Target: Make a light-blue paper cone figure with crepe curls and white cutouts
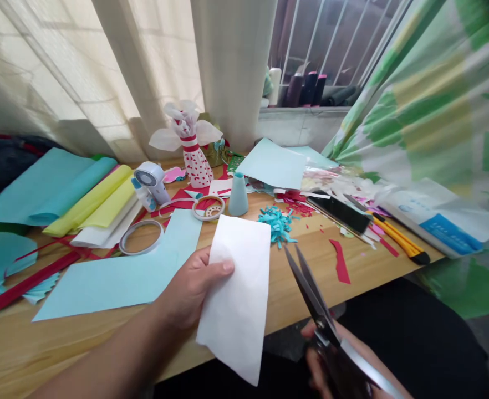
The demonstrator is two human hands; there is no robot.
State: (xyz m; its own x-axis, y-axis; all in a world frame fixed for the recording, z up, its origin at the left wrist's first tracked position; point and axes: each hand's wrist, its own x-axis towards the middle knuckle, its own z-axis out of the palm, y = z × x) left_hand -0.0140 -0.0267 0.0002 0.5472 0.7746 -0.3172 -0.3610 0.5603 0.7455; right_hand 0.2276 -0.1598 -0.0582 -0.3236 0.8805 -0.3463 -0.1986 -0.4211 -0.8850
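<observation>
Gripping a soft white paper sheet [234, 293] in the left hand [190, 288], steel scissors [317, 310] with blades parted in the right hand [323, 354], above a wooden tabletop [15, 354] strewn with shredded turquoise paper scraps [275, 224]

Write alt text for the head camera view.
A left hand holds up a white paper sheet while the right hand holds scissors beside it. Behind them, a wooden table carries blue paper, tape rolls and cut blue scraps.

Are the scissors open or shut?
Open: the two blades of the scissors spread apart in a narrow V toward their tips, held in the right hand, with nothing between them.
</observation>
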